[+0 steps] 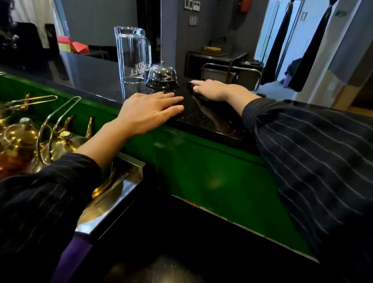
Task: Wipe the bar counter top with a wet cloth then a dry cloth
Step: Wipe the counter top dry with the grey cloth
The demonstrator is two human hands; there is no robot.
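The black speckled bar counter top [90, 77] runs across the middle of the view. My left hand [149, 111] lies flat on its near edge, fingers together, holding nothing. Farther back and to the right, my right hand [214, 90] presses down on the counter with its fingers curled over a dark cloth [197, 95]. Only a dark fold of the cloth shows under the fingers. Both arms wear dark striped sleeves.
Two upturned clear glass mugs [132, 53] and a chrome call bell [163, 73] stand just left of my right hand. Gold teapots [18, 136] crowd the lower shelf at left, beside a steel sink rim [114, 193]. A green panel [201, 166] drops to a lower black counter [190, 258].
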